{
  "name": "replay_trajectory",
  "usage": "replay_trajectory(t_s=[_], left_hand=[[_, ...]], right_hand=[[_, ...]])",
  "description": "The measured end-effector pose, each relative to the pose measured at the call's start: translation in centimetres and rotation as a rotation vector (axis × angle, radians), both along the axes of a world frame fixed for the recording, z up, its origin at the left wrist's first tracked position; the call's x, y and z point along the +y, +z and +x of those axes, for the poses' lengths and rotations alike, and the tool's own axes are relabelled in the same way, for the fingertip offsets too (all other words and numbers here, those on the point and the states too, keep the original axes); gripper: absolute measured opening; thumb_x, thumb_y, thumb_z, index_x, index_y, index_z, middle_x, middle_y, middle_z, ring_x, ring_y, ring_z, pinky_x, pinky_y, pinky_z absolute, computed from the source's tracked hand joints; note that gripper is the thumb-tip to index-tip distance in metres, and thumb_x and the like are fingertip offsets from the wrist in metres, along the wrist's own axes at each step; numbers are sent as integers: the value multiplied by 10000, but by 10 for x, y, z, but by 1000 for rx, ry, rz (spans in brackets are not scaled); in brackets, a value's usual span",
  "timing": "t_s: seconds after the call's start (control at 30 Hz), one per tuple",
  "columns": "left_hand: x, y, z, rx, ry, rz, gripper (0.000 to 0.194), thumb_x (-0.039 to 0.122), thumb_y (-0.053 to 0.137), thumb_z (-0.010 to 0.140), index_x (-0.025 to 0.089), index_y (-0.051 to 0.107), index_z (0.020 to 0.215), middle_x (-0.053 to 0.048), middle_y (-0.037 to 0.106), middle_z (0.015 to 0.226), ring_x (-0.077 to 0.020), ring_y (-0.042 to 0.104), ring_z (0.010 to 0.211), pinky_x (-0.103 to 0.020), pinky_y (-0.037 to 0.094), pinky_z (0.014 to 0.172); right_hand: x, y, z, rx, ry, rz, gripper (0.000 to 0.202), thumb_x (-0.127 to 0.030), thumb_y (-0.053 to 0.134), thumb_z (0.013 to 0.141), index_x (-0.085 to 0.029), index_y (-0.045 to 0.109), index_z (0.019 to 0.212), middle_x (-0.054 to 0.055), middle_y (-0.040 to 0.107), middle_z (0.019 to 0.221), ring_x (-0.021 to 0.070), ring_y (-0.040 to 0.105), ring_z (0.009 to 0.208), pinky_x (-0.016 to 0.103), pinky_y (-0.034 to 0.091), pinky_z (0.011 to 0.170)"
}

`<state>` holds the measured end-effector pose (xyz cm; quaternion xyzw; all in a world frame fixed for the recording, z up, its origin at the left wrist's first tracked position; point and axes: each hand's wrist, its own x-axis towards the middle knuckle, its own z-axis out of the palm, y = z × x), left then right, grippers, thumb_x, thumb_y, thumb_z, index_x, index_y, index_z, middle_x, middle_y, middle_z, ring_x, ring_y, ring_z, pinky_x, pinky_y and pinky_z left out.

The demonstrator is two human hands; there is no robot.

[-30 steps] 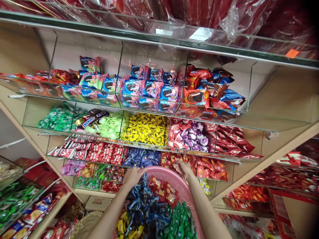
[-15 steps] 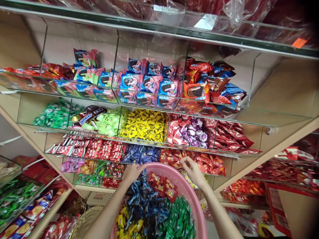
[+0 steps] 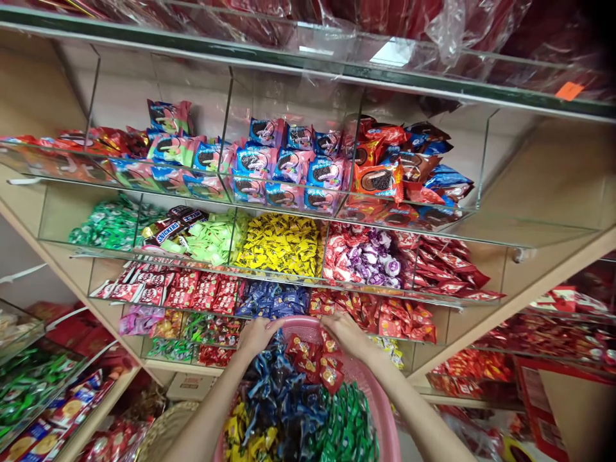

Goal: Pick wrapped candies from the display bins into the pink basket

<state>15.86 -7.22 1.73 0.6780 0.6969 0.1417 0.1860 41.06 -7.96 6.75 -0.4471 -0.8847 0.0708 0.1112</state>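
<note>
Sweets in yellow wrappers (image 3: pixel 253 443), dark blue wrappers (image 3: pixel 283 398) and green wrappers (image 3: pixel 346 427) fill the near part of a pink basket (image 3: pixel 389 439) between a person's forearms, while red packets (image 3: pixel 312 362) lie at its far side, just below the right hand. The left hand (image 3: pixel 256 335) is closed on the basket's far rim, its thumb stretched along the edge toward the other hand. The right hand (image 3: pixel 344 332) reaches over the far right side of the basket, fingers bent down at the red packets; whether it grips one cannot be told. Just beyond the hands, glass compartments hold blue-wrapped candy (image 3: pixel 274 299) and, beyond the right hand, red-wrapped candy (image 3: pixel 407 319). On the shelf above, yellow candy (image 3: pixel 282 244) sits beyond the gap between the hands, with purple-and-white candy (image 3: pixel 380 256) beyond the right hand and Snickers bars (image 3: pixel 168 230) up and left of the left hand. Higher still, cookie packs (image 3: pixel 289 165) stand stacked behind glass, below clear plastic bags (image 3: pixel 450 29) on the top shelf.
</note>
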Motion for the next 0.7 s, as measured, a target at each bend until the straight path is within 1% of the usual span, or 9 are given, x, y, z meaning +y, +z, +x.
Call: replay_trajectory(t_s=[0.07, 0.13, 0.2, 0.27, 0.3, 0.37, 0.47, 0.6, 0.7], left_hand=[[-1, 0, 0, -2, 9, 3, 670, 740, 209, 736, 205, 600, 634, -44, 624, 647, -177, 576, 612, -216, 258, 501], [-1, 0, 1, 0, 12, 3, 678, 744, 206, 733, 202, 600, 631, -45, 630, 653, -175, 577, 618, -215, 264, 507], [-1, 1, 1, 2, 3, 1, 682, 744, 206, 733, 197, 595, 614, -46, 630, 654, -171, 575, 619, -214, 267, 510], [-1, 1, 0, 0, -7, 5, 685, 745, 204, 732, 195, 595, 616, -45, 629, 651, -171, 573, 619, -213, 268, 512], [-1, 0, 0, -3, -9, 10, 686, 747, 203, 731, 196, 597, 625, -43, 629, 652, -171, 572, 618, -212, 267, 511], [-1, -2, -1, -8, -7, 22, 686, 751, 202, 727, 197, 597, 635, -38, 627, 650, -169, 566, 614, -211, 264, 511], [-1, -4, -1, -13, -4, 26, 687, 755, 200, 722, 195, 587, 627, -32, 619, 647, -158, 552, 600, -209, 260, 509], [-1, -3, 0, -9, -11, 24, 684, 741, 181, 739, 195, 563, 586, -29, 607, 631, -150, 536, 582, -209, 256, 508], [-1, -2, 0, -8, -11, 25, 676, 736, 187, 743, 193, 551, 571, -31, 606, 632, -151, 539, 591, -209, 253, 509]], right_hand=[[-1, -4, -11, -96, 39, 9, 247, -191, 351, 894, -205, 568, 776, 36, 605, 761, 171, 499, 768, 292, 339, 721], [-2, -8, -21, -115, 55, 39, 217, -191, 376, 887, -210, 586, 832, 49, 607, 864, 176, 504, 849, 295, 343, 758], [1, -10, -26, -48, 44, 84, 213, -224, 372, 893, -211, 584, 892, 59, 594, 925, 174, 503, 889, 294, 353, 780], [8, -12, -24, 86, -1, 117, 239, -254, 343, 903, -205, 576, 930, 65, 593, 917, 171, 513, 875, 295, 368, 788], [13, -13, -20, 160, -50, 122, 255, -255, 328, 907, -199, 574, 941, 68, 598, 910, 170, 521, 864, 296, 376, 788], [25, -17, -6, 280, -200, 109, 275, -242, 312, 905, -184, 574, 960, 76, 610, 924, 173, 538, 869, 296, 391, 790], [43, -29, 23, 333, -420, 58, 261, -209, 348, 869, -168, 588, 963, 83, 624, 966, 176, 559, 905, 279, 403, 788], [56, -46, 59, 310, -574, 49, 259, -185, 365, 823, -146, 593, 938, 110, 637, 950, 198, 584, 871, 282, 398, 762], [56, -52, 76, 294, -625, 48, 277, -191, 337, 822, -141, 571, 962, 121, 635, 948, 200, 590, 833, 273, 391, 719]])
